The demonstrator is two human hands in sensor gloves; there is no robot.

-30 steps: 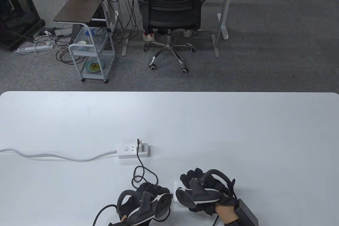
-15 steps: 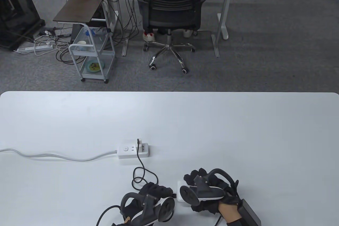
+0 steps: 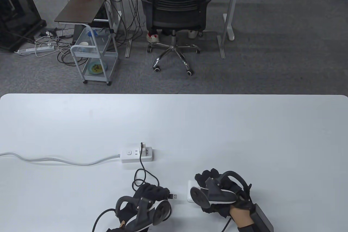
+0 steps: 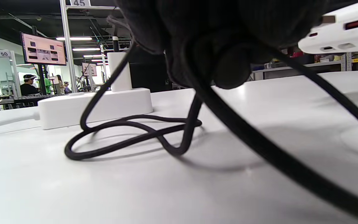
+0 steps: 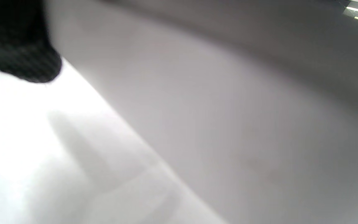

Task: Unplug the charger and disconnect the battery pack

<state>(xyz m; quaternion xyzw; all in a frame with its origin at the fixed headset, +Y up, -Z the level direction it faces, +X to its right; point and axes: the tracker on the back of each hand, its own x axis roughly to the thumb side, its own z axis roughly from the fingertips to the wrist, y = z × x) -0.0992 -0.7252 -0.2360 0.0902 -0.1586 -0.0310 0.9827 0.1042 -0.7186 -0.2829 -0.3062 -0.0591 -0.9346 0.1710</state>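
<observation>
Nearest the table's front edge, the left hand grips the black cable with its fingers closed around it — the metal USB plug pokes out toward the right, free of the battery pack. The right hand rests on that white pack, holding it down (how the fingers curl underneath, I can't tell). Plug and pack sit just apart. Farther back, the cable loops up to the white charger, plugged into the power strip. No brand readable on either — only a "45" sign and a "50" in the left wrist view's background.
</observation>
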